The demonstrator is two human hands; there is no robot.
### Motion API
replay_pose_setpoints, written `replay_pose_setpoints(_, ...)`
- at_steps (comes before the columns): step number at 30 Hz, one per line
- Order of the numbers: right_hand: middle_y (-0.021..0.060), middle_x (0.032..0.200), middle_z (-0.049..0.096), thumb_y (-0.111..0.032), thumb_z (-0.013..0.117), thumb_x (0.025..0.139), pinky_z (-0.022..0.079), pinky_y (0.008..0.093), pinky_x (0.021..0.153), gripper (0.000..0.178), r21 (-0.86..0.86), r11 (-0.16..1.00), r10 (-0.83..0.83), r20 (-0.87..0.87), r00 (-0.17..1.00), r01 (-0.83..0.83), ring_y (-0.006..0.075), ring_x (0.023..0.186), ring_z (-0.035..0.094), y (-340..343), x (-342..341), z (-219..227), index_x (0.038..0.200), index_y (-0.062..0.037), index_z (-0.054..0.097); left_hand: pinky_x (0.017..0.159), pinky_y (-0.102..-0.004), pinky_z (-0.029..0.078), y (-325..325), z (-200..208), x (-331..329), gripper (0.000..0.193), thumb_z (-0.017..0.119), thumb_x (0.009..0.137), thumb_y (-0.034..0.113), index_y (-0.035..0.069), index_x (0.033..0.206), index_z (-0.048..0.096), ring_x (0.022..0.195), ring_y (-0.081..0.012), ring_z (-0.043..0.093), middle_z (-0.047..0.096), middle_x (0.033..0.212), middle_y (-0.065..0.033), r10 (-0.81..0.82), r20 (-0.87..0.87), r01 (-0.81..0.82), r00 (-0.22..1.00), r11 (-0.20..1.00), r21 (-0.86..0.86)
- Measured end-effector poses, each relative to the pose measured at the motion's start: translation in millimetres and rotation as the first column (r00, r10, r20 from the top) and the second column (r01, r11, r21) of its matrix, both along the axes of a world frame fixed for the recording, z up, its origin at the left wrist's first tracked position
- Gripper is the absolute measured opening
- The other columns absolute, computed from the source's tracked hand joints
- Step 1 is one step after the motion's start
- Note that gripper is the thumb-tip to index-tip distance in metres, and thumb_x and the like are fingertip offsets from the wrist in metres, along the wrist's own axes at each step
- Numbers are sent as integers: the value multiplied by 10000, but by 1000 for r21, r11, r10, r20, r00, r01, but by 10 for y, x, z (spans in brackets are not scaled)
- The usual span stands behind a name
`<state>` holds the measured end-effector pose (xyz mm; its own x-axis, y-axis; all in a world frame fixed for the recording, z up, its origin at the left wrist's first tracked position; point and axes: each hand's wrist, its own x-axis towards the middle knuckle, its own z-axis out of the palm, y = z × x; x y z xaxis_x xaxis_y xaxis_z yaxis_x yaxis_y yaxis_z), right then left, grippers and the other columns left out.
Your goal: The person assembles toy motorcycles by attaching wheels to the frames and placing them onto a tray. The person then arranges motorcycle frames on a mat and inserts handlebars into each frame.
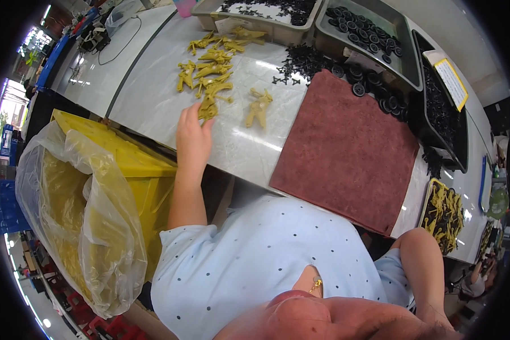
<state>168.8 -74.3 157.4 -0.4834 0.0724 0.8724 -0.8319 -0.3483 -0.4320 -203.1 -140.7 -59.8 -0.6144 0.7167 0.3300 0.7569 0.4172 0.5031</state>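
My left hand (193, 129) reaches over the table's near edge, its fingers closed round the lower end of a yellow plastic part (208, 108). The part is small and irregular, with jutting arms. It lies at the near end of a loose group of similar yellow parts (214, 68). To the right of my hand, apart from that group, a paler yellow part (258, 107) lies alone on the table. My right arm (422, 266) is bent at the right, and its hand is out of view.
A brown-red cloth (345, 153) covers the table's middle. Behind it lie black wheels (374, 85) and small black pieces (306, 63), with grey bins (399, 54) beyond. A tray of yellow parts (443, 215) stands right. A yellow bin (153, 170) with a clear bag stands left.
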Motion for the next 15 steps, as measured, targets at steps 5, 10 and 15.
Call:
replay_pose_setpoints(5,43,576,526,-97,516,939,505,346,820,409,-111,985,123,-65,990,-130,174,608,606,85,-276,-140,531,-100,503,820,-319,473,155,-66,407,389,632,902,171,-29,1214,512,1000,-206,596,615,1075,-100,-480,686,108,547,853,510)
replay_pose_setpoints(10,54,1016,618,-137,546,936,471,225,707,301,328,560,-577,814,73,761,106,811,597,323,-516,-1035,1217,-33,526,836,-307,480,335,-153,891,421,623,922,199,-30,1250,491,1024,-182,593,613,1076,-82,-627,778,237,43,763,602)
replay_pose_setpoints(15,86,1035,622,-123,598,919,500,256,776,255,383,507,-645,763,44,772,143,874,624,539,-897,-1791,1150,-20,568,860,-330,487,462,2,1170,492,713,731,11,-18,1192,544,1004,-285,587,574,1106,-133,-653,172,550,737,729,408)
